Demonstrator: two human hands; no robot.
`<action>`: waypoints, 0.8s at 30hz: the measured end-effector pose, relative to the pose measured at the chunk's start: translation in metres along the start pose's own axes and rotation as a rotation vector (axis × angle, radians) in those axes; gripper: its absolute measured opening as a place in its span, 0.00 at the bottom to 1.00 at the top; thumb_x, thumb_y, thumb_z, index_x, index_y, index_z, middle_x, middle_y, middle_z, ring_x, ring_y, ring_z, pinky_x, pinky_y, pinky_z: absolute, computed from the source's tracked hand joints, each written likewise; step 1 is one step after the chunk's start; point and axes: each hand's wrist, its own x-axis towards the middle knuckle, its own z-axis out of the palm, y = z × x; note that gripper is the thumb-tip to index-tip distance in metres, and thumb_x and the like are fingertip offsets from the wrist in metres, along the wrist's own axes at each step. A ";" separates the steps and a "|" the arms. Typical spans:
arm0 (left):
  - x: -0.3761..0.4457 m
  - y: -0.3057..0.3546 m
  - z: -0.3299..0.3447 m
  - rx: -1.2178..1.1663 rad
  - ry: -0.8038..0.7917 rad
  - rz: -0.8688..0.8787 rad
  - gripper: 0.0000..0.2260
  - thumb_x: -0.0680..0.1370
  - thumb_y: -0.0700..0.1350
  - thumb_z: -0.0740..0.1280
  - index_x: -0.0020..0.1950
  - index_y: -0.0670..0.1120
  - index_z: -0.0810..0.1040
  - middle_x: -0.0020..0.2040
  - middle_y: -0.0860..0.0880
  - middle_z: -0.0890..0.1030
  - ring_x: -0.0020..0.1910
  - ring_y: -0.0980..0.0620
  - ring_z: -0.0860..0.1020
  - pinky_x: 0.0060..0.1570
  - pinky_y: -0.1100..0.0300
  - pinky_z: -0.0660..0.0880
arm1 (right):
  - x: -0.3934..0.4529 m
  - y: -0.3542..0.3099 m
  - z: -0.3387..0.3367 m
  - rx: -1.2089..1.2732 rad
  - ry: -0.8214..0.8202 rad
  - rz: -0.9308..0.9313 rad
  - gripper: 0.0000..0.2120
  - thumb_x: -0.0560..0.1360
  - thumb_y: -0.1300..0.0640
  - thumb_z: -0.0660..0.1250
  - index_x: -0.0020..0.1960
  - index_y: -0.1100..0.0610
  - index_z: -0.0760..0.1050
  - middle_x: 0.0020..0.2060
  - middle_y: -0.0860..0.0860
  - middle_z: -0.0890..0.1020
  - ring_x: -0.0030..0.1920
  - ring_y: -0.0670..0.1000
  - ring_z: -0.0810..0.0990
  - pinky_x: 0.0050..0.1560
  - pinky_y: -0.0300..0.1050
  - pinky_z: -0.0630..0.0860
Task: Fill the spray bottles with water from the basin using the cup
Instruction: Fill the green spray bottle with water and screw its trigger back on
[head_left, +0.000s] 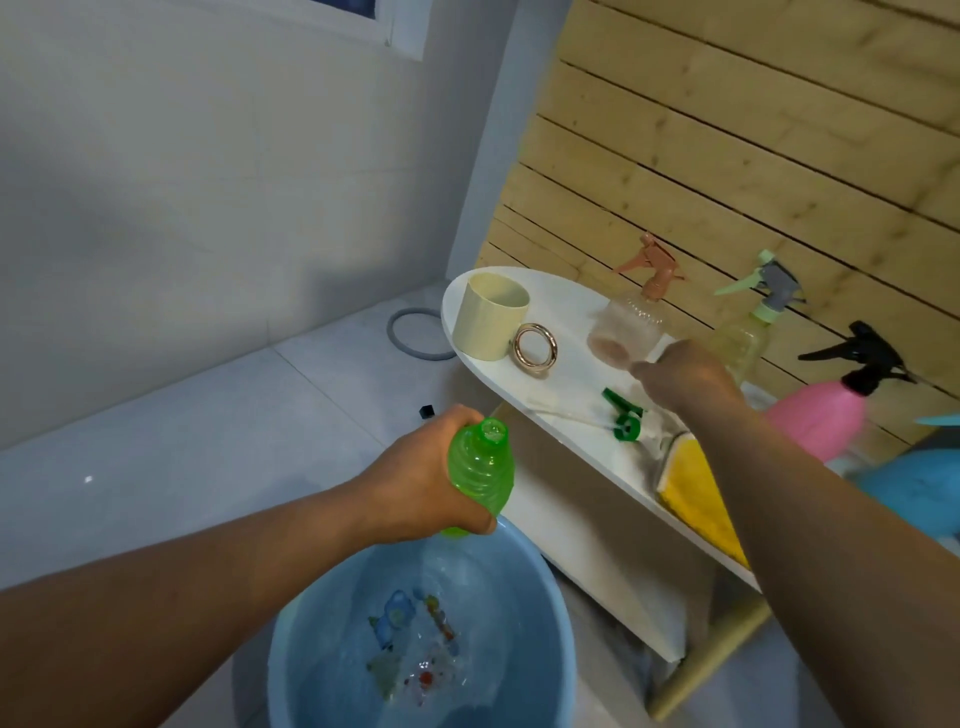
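My left hand (421, 478) grips an uncapped green spray bottle (480, 475) above the far rim of the blue water basin (563, 644). Its green spray head (623, 415) lies on the white table (561, 306), a thin tube trailing left. My right hand (680, 376) hovers over the table just beyond that head; the blur hides whether its fingers hold anything. The cream cup (491, 322) with a metallic ring handle stands at the table's left end. A clear bottle with an orange sprayer (631, 322), a yellowish bottle with a green-grey sprayer (748, 332) and a pink bottle with a black sprayer (821, 415) stand further right.
A yellow cloth (696, 493) lies on the table's near right part. A wooden slat wall (753, 130) backs the table. A grey ring (415, 332) and a small black piece (427, 410) lie on the tiled floor. A light blue object (919, 488) sits at the right edge.
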 end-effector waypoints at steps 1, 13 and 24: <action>0.000 0.001 0.001 -0.004 0.002 -0.002 0.37 0.61 0.48 0.86 0.63 0.62 0.70 0.55 0.57 0.79 0.53 0.55 0.79 0.50 0.57 0.80 | -0.002 0.009 -0.003 -0.049 -0.002 0.032 0.26 0.77 0.38 0.66 0.59 0.61 0.76 0.53 0.58 0.81 0.53 0.61 0.79 0.46 0.48 0.70; 0.005 0.012 0.008 -0.001 0.019 -0.024 0.39 0.62 0.48 0.85 0.68 0.60 0.69 0.58 0.57 0.78 0.55 0.56 0.78 0.52 0.58 0.80 | -0.017 0.011 0.029 0.328 -0.186 0.262 0.20 0.70 0.43 0.75 0.37 0.60 0.76 0.24 0.55 0.78 0.28 0.58 0.80 0.37 0.47 0.78; 0.003 0.004 0.007 0.047 -0.012 -0.063 0.40 0.62 0.47 0.86 0.68 0.60 0.69 0.57 0.57 0.77 0.55 0.54 0.78 0.52 0.56 0.81 | -0.025 0.001 0.015 0.754 -0.249 0.397 0.17 0.72 0.49 0.77 0.38 0.57 0.72 0.24 0.52 0.69 0.17 0.46 0.61 0.19 0.33 0.59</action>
